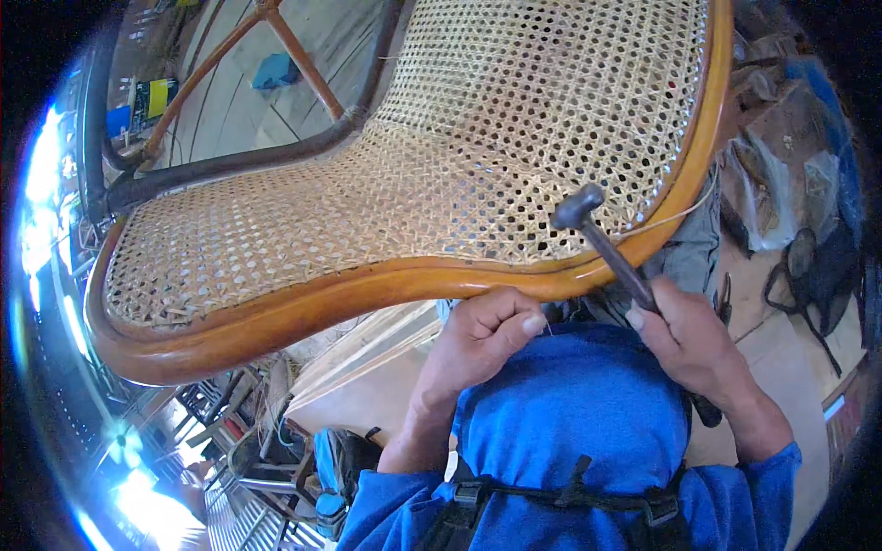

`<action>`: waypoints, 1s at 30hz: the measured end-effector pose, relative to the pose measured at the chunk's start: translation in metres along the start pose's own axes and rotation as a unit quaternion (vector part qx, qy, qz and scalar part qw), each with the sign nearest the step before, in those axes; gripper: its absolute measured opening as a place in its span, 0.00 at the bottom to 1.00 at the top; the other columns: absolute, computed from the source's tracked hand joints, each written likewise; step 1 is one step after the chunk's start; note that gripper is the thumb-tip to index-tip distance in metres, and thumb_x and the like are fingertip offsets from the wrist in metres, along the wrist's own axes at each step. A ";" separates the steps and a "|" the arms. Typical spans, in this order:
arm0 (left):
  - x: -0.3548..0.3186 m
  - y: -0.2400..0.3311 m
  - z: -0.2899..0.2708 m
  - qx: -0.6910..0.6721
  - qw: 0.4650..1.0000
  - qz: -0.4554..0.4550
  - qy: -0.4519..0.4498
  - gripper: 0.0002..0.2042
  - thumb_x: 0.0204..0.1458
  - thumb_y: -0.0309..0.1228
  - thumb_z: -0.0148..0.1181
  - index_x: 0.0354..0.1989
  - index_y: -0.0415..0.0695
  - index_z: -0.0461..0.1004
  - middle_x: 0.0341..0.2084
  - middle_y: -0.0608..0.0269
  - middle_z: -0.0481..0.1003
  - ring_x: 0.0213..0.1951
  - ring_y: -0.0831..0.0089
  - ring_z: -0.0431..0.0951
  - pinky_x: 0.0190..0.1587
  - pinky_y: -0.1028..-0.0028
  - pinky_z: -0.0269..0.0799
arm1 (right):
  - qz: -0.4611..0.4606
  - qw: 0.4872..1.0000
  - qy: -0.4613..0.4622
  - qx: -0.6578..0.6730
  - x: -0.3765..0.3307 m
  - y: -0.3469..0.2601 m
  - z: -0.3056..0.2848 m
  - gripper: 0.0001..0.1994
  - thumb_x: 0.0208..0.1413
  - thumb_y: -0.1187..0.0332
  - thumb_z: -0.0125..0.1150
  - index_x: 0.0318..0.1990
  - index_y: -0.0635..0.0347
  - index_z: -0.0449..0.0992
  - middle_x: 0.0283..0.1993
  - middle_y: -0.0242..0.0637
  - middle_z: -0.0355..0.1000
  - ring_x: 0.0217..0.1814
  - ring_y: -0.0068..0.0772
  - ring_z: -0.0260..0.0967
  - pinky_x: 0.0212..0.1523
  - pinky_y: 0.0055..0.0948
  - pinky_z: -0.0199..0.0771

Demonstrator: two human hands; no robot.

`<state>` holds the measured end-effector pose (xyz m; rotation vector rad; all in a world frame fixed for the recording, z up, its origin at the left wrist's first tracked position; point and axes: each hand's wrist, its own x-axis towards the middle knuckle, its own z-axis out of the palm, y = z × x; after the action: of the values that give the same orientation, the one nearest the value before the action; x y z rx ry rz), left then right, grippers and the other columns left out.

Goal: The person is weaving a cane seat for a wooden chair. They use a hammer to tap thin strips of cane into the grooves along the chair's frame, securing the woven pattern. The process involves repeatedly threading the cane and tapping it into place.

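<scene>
Woven cane webbing [514,129] fills a curved chair frame [367,289] of glossy orange-brown wood in front of me. My right hand [687,338] is wrapped round the handle of a small hammer [617,262]. The dark metal head is over the cane near the lower right rim, and the handle's end comes out below my hand. My left hand [491,332] is closed in a pinch just under the frame's near edge. A very thin sliver shows by its thumb, too small to name. From the right rim hangs a loose pale cane strand [675,219].
Dark bars of the chair [248,165] stand at the upper left. On the right lie clear plastic bags [772,193] and a black strapped item [813,285]. A blue backpack [333,482] and pale strips [367,354] are at the lower left.
</scene>
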<state>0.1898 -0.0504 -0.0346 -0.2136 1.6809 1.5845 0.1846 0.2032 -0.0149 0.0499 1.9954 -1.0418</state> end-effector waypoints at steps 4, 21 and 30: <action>-0.001 0.001 0.001 0.002 1.000 -0.014 0.003 0.08 0.54 0.32 0.54 0.30 0.39 0.71 0.23 0.70 0.68 0.27 0.83 0.65 0.31 0.80 0.63 | 0.013 0.999 -0.039 0.006 0.006 -0.008 -0.002 0.15 0.55 0.59 0.51 0.33 0.65 0.62 0.27 0.59 0.68 0.33 0.62 0.68 0.33 0.51 0.67; 0.000 0.004 0.000 -0.005 1.000 -0.008 -0.009 0.10 0.55 0.33 0.54 0.30 0.39 0.72 0.24 0.68 0.69 0.28 0.82 0.66 0.32 0.80 0.64 | 0.004 0.999 -0.048 0.005 0.008 -0.002 -0.005 0.15 0.55 0.60 0.51 0.33 0.66 0.62 0.23 0.57 0.67 0.30 0.63 0.67 0.31 0.51 0.66; 0.000 0.005 -0.002 0.015 1.000 0.000 -0.012 0.10 0.54 0.33 0.54 0.30 0.38 0.71 0.25 0.67 0.70 0.29 0.81 0.67 0.33 0.79 0.65 | 0.004 0.999 -0.050 0.001 0.007 -0.001 -0.005 0.15 0.55 0.60 0.52 0.33 0.65 0.62 0.24 0.56 0.68 0.30 0.62 0.68 0.31 0.50 0.66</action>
<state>0.1865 -0.0510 -0.0312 -0.1783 1.6846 1.5554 0.1767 0.2040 -0.0181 0.0060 1.9014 -1.0221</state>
